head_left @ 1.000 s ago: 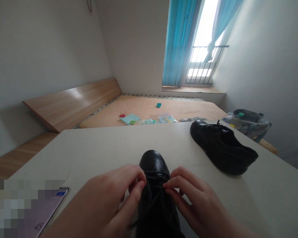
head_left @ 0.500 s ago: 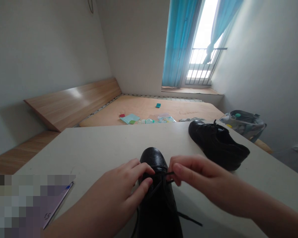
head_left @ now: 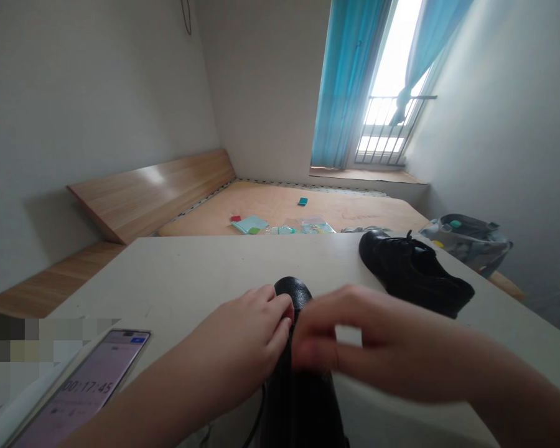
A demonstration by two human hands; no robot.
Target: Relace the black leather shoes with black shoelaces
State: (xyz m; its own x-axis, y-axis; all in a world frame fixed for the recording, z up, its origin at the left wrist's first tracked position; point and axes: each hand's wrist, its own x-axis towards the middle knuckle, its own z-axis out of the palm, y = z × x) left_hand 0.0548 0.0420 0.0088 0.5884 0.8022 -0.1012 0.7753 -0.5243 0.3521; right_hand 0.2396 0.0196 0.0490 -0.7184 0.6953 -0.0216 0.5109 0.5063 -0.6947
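Black leather shoe (head_left: 293,291), left grip (head_left: 245,336) clasping its toe, right grip (head_left: 378,345) just beside, blurred, closure unclear

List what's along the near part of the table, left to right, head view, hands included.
phone → left hand → shoe → right hand
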